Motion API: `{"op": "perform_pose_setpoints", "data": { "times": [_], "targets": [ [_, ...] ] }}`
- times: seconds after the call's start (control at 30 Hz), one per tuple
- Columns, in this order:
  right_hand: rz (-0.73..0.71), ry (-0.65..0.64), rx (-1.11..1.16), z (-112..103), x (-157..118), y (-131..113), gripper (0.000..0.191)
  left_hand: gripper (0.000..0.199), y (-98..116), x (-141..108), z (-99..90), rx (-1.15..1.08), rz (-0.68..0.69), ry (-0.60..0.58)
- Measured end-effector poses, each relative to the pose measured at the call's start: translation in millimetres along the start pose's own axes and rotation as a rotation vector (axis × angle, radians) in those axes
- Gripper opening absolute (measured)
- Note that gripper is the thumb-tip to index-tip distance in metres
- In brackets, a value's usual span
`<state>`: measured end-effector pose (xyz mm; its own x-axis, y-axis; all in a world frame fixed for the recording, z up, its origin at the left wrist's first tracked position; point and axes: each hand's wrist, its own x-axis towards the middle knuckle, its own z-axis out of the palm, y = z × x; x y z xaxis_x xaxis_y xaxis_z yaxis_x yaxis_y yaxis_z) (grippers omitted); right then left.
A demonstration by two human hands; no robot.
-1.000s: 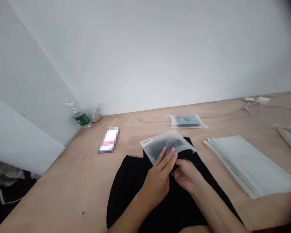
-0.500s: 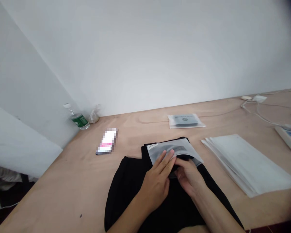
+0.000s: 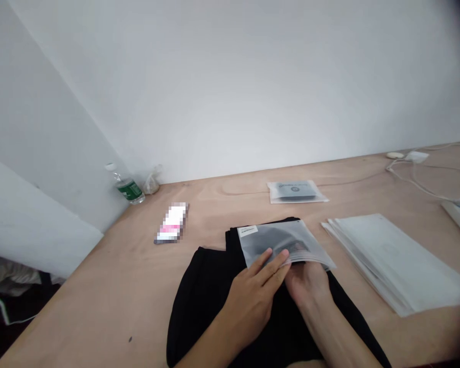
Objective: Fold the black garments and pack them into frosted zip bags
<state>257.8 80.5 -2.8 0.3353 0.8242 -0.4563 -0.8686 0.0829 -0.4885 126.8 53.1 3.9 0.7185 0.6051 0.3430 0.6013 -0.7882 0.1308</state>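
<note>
wooden table (image 3: 111,291) under black cloth (image 3: 199,296) meets white wall (image 3: 230,97).

On the bench (image 3: 107,296): one labelled frosted pouch (image 3: 272,237) over black cloth (image 3: 197,301), left hand (image 3: 251,296) on top, right hand (image 3: 308,283) at its near edge; pouch stack (image 3: 398,260), right; filled pouch (image 3: 296,190), far; phone (image 3: 173,222), left.

Open table (image 3: 99,296) lies left of the black garment (image 3: 199,296), with the phone (image 3: 172,223) blocking farther back; rightward, a narrow gap separates the labelled bag (image 3: 266,243) from the bag stack (image 3: 402,260).
</note>
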Motion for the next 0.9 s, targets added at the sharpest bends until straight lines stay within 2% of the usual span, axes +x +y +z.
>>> {"op": "perform_pose_setpoints", "data": {
  "times": [0.1, 0.2, 0.3, 0.4, 0.5, 0.57, 0.63, 0.7, 0.8, 0.9],
  "targets": [
    [-0.002, -0.080, -0.028, -7.3, -17.8, -6.3, 0.011, 0.048, 12.9, -6.2, -9.9, 0.107, -0.033, 0.122],
    [0.008, -0.128, -0.051, -19.2, -30.3, -6.8, 0.011, 0.033, 23.9, -10.9, -6.6, 0.092, -0.070, 0.287],
    [0.127, -0.107, -0.130, -35.7, -34.3, -5.5, 0.010, 0.021, 26.5, -12.9, 7.6, -0.019, -0.193, 0.279],
    [0.212, -0.130, -0.266, -57.0, -41.0, -15.6, 0.014, 0.018, 24.3, -14.4, 18.5, -0.041, -0.258, 0.254],
    [0.230, -0.232, -0.607, -77.3, -53.2, -41.8, 0.027, 0.023, 23.2, -16.6, 20.7, -0.006, -0.274, 0.261],
    [0.087, -0.304, -0.914, -83.1, -59.1, -61.3, 0.032, 0.021, 24.0, -18.1, 20.1, 0.018, -0.281, 0.200],
    [-0.214, -0.335, -1.145, -77.9, -59.1, -74.1, 0.031, 0.019, 25.4, -19.3, 20.0, 0.051, -0.277, 0.144],
    [-0.541, -0.361, -1.315, -62.4, -52.6, -74.9, 0.029, 0.018, 26.4, -20.3, 20.8, 0.084, -0.261, 0.131],
    [-0.887, -0.503, -1.665, -34.4, -34.8, -54.9, 0.034, 0.019, 26.6, -21.5, 23.1, 0.125, -0.231, 0.161],
    [-0.968, -0.586, -2.047, -22.9, -17.9, -25.0, 0.046, 0.023, 25.4, -22.6, 26.5, 0.152, -0.208, 0.212]
  ]
}}
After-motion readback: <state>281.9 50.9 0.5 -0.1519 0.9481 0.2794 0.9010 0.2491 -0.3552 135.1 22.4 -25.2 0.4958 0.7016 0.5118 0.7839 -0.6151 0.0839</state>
